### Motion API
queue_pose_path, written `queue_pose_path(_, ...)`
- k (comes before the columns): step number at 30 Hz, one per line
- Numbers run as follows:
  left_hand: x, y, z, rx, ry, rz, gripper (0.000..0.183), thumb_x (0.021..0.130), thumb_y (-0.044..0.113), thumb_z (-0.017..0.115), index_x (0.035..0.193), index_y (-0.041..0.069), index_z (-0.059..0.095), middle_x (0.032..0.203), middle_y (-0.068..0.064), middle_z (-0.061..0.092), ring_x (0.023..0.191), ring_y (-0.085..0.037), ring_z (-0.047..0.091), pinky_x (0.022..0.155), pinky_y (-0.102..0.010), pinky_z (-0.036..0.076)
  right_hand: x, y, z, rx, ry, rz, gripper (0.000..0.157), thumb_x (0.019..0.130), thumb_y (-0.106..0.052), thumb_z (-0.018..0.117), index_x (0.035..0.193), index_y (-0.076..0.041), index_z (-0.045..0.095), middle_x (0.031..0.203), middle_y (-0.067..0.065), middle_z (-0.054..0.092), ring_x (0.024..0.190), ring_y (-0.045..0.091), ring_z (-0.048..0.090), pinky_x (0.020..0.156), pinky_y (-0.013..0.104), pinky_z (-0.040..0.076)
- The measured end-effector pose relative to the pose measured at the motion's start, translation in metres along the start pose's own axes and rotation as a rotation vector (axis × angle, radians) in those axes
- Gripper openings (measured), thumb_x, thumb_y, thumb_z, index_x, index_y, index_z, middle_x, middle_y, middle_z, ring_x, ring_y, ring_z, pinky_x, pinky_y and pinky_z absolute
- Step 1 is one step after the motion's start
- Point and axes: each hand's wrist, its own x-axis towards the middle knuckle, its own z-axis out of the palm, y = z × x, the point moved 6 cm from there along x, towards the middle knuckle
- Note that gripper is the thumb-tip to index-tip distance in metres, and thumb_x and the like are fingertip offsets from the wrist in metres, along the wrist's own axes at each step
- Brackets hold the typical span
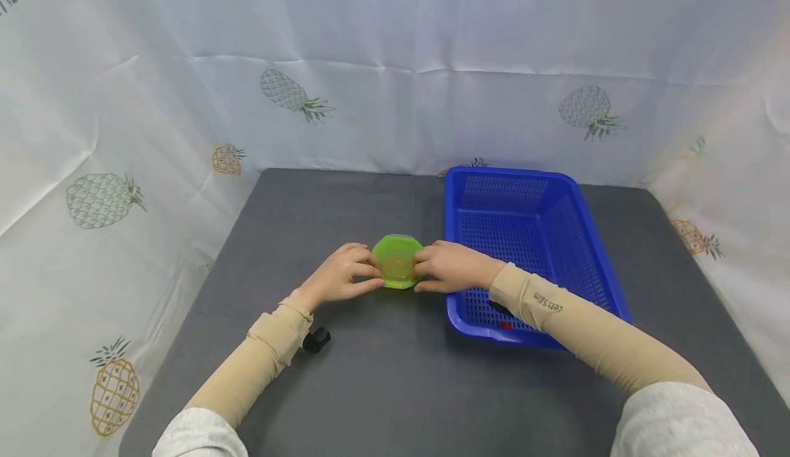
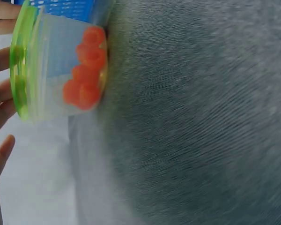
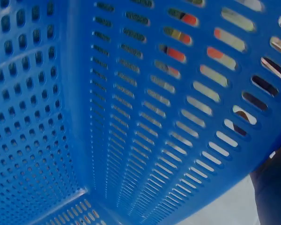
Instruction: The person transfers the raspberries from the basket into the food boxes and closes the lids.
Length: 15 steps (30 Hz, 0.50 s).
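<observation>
A clear tub (image 2: 56, 70) with a bright green lid (image 1: 397, 259) stands on the dark table. Several orange-red pieces (image 2: 86, 70) lie at its bottom. My left hand (image 1: 345, 273) is at the lid's left edge, its fingertips touching the rim and the thumb held apart in the left wrist view. From the other side, my right hand (image 1: 453, 266) rests bent fingertips on the lid's right edge, thumb toward the front. The right wrist view looks into the blue basket (image 3: 131, 117), with red pieces glimpsed through its slots and the right hand mostly hidden.
Right of the tub, the blue basket (image 1: 452, 237) stands close under my right wrist. A small red thing (image 1: 505, 324) shows at its near end. The grey table (image 1: 370, 388) meets a white pineapple-print cloth (image 1: 401, 114) at the back.
</observation>
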Motion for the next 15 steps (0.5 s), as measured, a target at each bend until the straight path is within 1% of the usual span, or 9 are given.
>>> queue_pose_path(4, -0.0041, -0.0009, 0.0031, 0.021, 0.02, -0.011, 0.007, 0.081, 0.024, 0.071, 0.082, 0.019, 0.075, 0.087, 0.002, 0.066, 0.088, -0.016, 0.059, 0.097, -0.044, 0.042, -0.0002, 0.0027, 0.0044, 0.047, -0.019, 0.044, 0.022, 0.089, -0.03, 0.062, 0.101, -0.014, 0.071, 0.107, 0.002, 0.065, 0.091, 0.014, 0.063, 0.084, 0.037, 0.05)
queue_pose_path(8, -0.0064, -0.0038, 0.0044, 0.037, 0.013, -0.059, 0.01, 0.083, 0.028, 0.07, 0.084, 0.019, 0.075, 0.102, -0.003, 0.066, 0.1, -0.019, 0.058, 0.098, -0.045, 0.039, 0.0004, 0.0051, 0.0047, 0.079, -0.036, 0.069, 0.024, 0.09, -0.029, 0.061, 0.104, -0.013, 0.071, 0.12, 0.009, 0.063, 0.099, 0.02, 0.065, 0.089, 0.04, 0.049)
queue_pose_path(12, -0.0066, -0.0057, 0.0077, 0.008, -0.018, -0.124, 0.012, 0.085, 0.032, 0.066, 0.086, 0.021, 0.072, 0.115, -0.005, 0.065, 0.109, -0.02, 0.057, 0.097, -0.044, 0.038, 0.0023, 0.0044, 0.0038, 0.082, -0.072, 0.1, 0.023, 0.089, -0.028, 0.061, 0.105, -0.014, 0.071, 0.121, 0.008, 0.065, 0.109, 0.024, 0.062, 0.095, 0.041, 0.047)
queue_pose_path(15, -0.0063, -0.0048, 0.0111, 0.003, -0.045, -0.155, 0.012, 0.086, 0.033, 0.065, 0.088, 0.022, 0.069, 0.115, -0.001, 0.067, 0.107, -0.018, 0.058, 0.097, -0.044, 0.039, 0.0054, 0.0013, 0.0039, 0.074, -0.116, 0.137, 0.023, 0.089, -0.029, 0.062, 0.105, -0.015, 0.07, 0.121, 0.007, 0.065, 0.109, 0.023, 0.063, 0.094, 0.039, 0.048)
